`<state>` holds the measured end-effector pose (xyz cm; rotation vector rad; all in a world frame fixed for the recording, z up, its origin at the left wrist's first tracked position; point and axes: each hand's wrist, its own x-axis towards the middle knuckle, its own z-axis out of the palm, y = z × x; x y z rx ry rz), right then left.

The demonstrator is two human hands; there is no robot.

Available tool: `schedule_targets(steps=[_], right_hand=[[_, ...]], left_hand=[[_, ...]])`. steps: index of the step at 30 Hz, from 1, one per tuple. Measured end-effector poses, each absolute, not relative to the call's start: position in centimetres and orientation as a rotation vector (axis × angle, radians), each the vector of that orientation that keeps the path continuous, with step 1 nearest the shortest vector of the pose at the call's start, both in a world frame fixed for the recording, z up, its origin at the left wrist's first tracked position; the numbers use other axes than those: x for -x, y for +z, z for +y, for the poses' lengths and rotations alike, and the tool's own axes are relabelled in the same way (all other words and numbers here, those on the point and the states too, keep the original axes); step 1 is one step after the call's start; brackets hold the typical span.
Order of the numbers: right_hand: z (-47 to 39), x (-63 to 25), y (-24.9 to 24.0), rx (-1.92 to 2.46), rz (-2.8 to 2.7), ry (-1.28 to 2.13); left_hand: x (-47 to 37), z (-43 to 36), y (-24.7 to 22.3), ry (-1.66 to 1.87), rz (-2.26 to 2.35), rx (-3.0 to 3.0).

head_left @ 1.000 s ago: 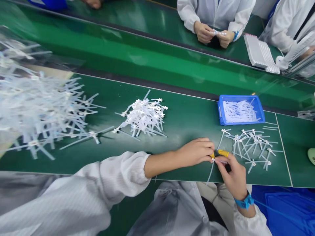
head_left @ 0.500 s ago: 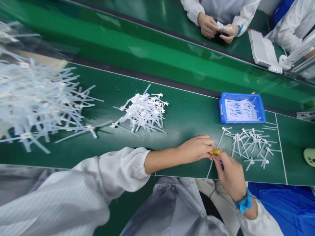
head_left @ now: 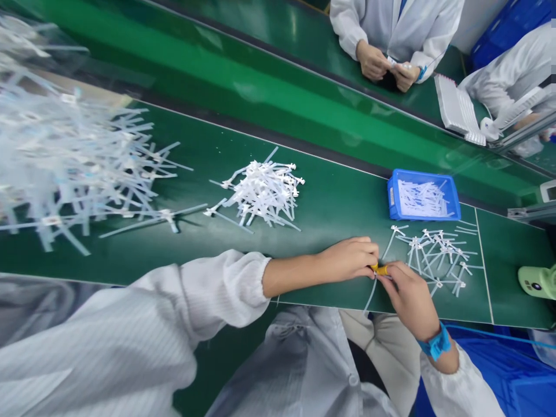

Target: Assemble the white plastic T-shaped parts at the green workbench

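Observation:
My left hand (head_left: 350, 259) is closed, fingertips pinched around a small white connector with thin pale tubes. One thin tube (head_left: 370, 298) hangs from it towards the table's front edge. My right hand (head_left: 410, 298) is closed on a small yellow piece (head_left: 382, 270), its fingertips meeting those of the left. A second bit of yellow shows at the left fingertips; whether it is the same item I cannot tell. The connector is mostly hidden by my fingers. Just right of my hands lie several tube-and-connector pieces (head_left: 443, 246) spread on the green table (head_left: 339, 197).
A blue bin (head_left: 454, 200) holds short white strips. A heap of white connectors with tubes (head_left: 267, 191) sits mid-table, and a larger pile (head_left: 87, 156) at left. A green object (head_left: 536, 282) stands at the right. Across the partition, another person's hands (head_left: 386, 68) hold something small.
The view has shifted slightly. My hands stay together at nearly the same spot, and the yellow now shows as two bits with a small gap, where one was visible before.

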<state>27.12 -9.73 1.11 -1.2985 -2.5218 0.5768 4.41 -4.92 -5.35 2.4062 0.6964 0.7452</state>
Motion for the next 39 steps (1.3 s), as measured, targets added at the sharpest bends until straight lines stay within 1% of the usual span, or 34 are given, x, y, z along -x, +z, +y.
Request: schedule_targets(steps=[7,12,16,20,23,26,28,31,39], right_hand=[[-9.8,-27.1,0.2,1.311,-2.535,0.622],[-10.1,-27.0,0.4,1.302,-2.372,0.725],[-11.9,-27.7,-0.2,1.418,-2.032,0.768],[-13.4,-27.8,-1.5,1.560,-1.467,0.837],[-13.6,-26.6,-2.2,1.503,-1.189,0.995],[-13.1,-24.6,-2.8,1.360,-1.054,1.189],[-12.7,-23.4,-3.3,1.255,-0.976,1.288],[-12.2,-22.2,-3.8,1.164,-0.917,1.336],[-11.9,-21.9,-3.1,1.224,-0.978,1.299]], left_hand=[[-4.4,-5.1,-5.3,0.760,0.691,-2.331],[-4.0,-5.1,-5.2,0.774,0.673,-2.342],[-4.1,-5.4,-4.8,0.727,0.698,-2.357],[-4.3,-5.6,-3.8,0.749,0.779,-2.207],[-4.4,-5.7,-2.8,0.792,0.831,-1.985],[-4.3,-5.6,-2.2,0.810,0.849,-1.807],[-4.2,-5.5,-2.1,0.816,0.855,-1.749],[-4.0,-5.3,-2.4,0.821,0.852,-1.729],[-3.8,-5.7,-3.0,0.845,0.952,-1.753]])
